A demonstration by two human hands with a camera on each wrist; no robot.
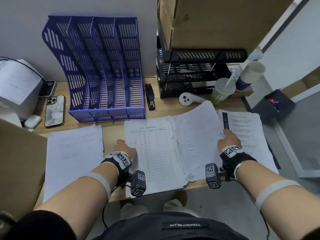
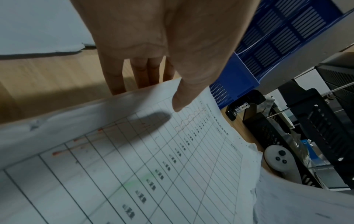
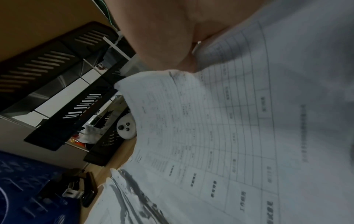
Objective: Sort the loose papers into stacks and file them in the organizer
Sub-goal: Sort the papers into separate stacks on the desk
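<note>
A blue slotted organizer (image 1: 107, 66) stands at the back of the desk, its compartments holding no papers. Three paper piles lie in front of it: a left stack (image 1: 74, 156), a middle stack topped by a table form (image 1: 152, 153), and a right stack (image 1: 245, 129). My left hand (image 1: 125, 147) holds the form's left edge (image 2: 134, 136), fingers (image 2: 116, 81) under it and thumb above. My right hand (image 1: 228, 135) pinches the right edge of several lifted sheets (image 1: 195, 135) that arch up from the middle stack. One finger shows through the sheet (image 3: 239, 121).
A black stapler (image 1: 149, 99) and a white controller (image 1: 186, 99) lie behind the papers. A black tray rack (image 1: 190, 75) and two cups (image 1: 223, 89) stand at the back right. A phone (image 1: 54, 110) lies left of the organizer, and a black bin (image 1: 273, 104) sits at the right.
</note>
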